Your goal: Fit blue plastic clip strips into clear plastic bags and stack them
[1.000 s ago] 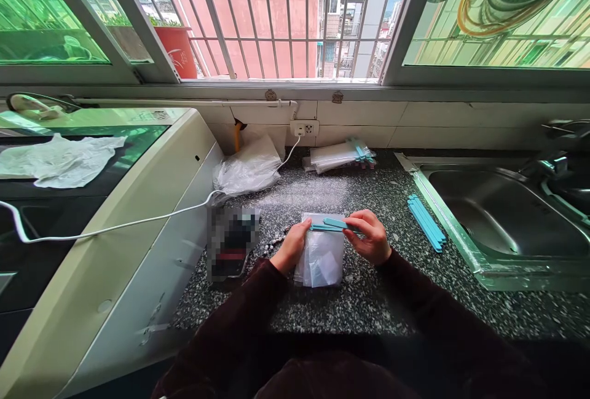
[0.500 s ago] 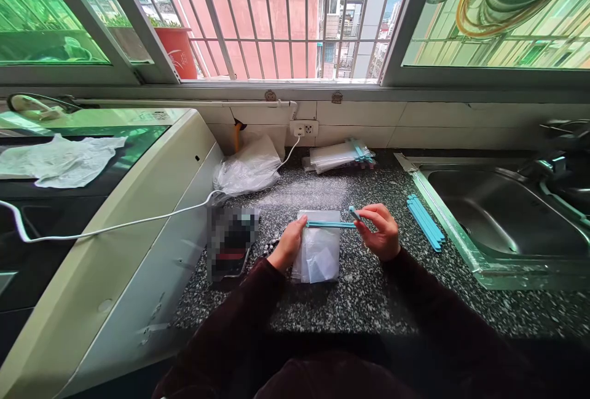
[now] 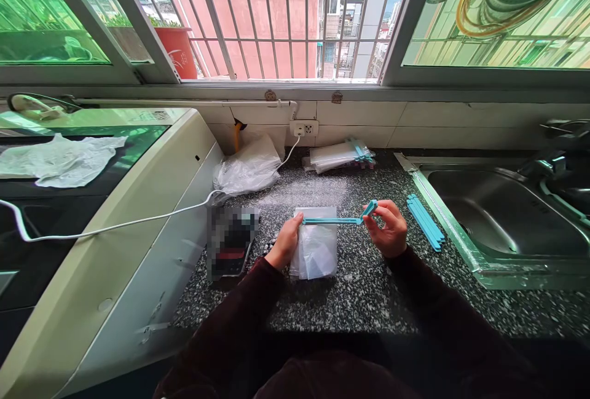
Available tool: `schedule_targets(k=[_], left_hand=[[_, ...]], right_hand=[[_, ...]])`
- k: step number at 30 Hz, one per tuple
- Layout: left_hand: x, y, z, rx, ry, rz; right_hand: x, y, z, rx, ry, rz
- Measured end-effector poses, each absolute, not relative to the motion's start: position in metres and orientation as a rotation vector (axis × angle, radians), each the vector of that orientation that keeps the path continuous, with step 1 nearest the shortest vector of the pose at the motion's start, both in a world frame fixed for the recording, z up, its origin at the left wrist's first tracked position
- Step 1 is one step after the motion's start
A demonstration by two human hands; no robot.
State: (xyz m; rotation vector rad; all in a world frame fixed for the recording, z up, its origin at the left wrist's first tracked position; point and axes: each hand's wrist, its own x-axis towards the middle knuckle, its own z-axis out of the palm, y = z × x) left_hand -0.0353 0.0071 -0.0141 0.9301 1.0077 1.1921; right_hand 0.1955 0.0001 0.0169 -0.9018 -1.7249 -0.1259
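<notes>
A turquoise bag-sealing clip [image 3: 329, 221] stretches level between my hands, across the top of a clear plastic bag [image 3: 315, 251]. My left hand [image 3: 286, 241] is closed on the clip's left end, thumb on top, at the bag's upper left corner. At the other end, my right hand [image 3: 389, 229] pinches a short raised piece of the clip between thumb and fingers, tilted up at an angle to the long part. Whether the bag's edge lies inside the clip I cannot tell.
Several turquoise clips [image 3: 424, 222] lie beside the sink [image 3: 488, 214]. Clipped bags [image 3: 334, 156] and crumpled plastic [image 3: 251, 168] lie near the wall. A blurred-out dark device [image 3: 233, 242] is left of my hands. A white cable [image 3: 124, 225] runs across the appliance [image 3: 152, 251].
My right hand has moved right and slightly down, and the clip's short end now stands open at a wider angle. My left hand, the clip and the bag have shifted slightly left and up.
</notes>
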Motion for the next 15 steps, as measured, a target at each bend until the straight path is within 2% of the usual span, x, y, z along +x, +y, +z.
schedule_targets(k=[15], left_hand=[[-0.0383,0.0077,-0.0144,0.839,0.999,1.217]], right_hand=[[0.1999,0.0023,0.0167,-0.969,-1.616,-0.189]])
